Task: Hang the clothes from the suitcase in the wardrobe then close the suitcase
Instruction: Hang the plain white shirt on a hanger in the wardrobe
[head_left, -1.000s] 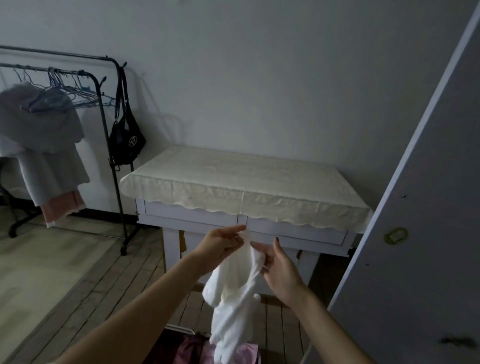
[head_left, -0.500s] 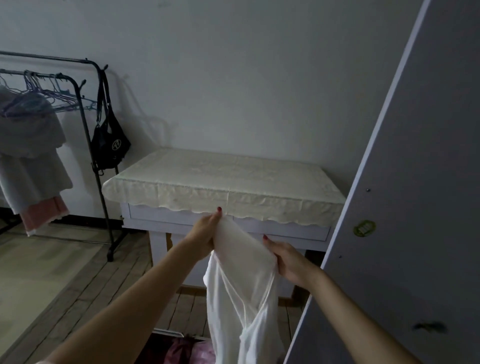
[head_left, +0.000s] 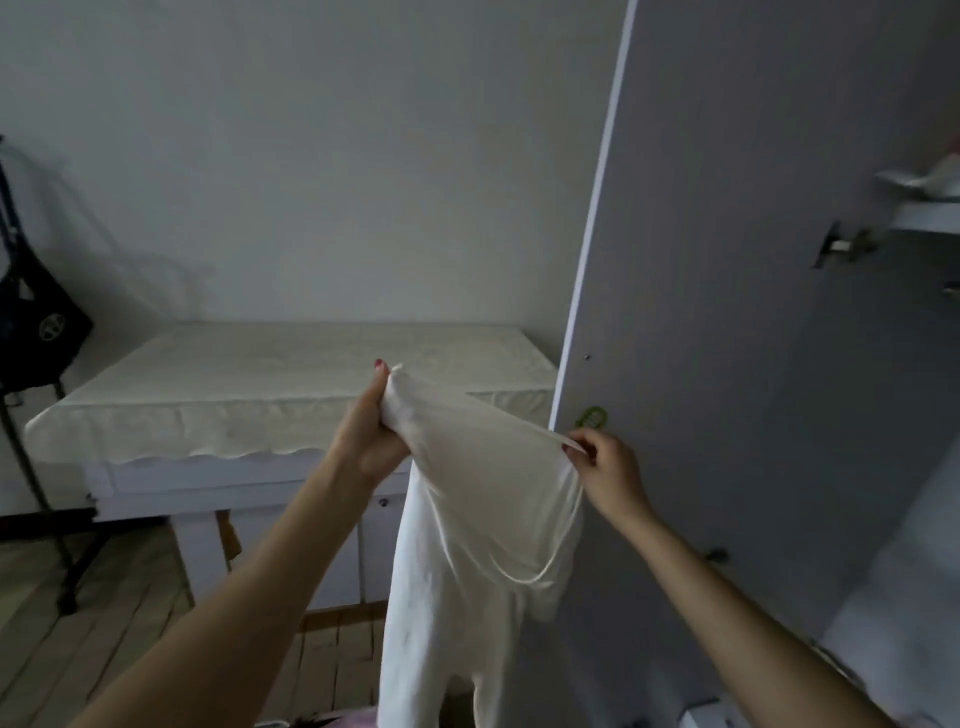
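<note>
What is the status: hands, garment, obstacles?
Left hand and right hand both grip white garment, stretched between them. No hanger on it. Wardrobe door open, nothing blocking.

head cam: worn on head | faces forward, slightly down | close over both forearms | table (head_left: 291, 374) ahead, wardrobe door (head_left: 753, 312) right | single view

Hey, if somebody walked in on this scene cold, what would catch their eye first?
First, the white garment stretched at centre, the left hand gripping one end and the right hand pinching the other. Next, the tall grey wardrobe door open on the right. Behind the hands stands a white table under a cream cloth, with a black bag hanging at far left.
</note>
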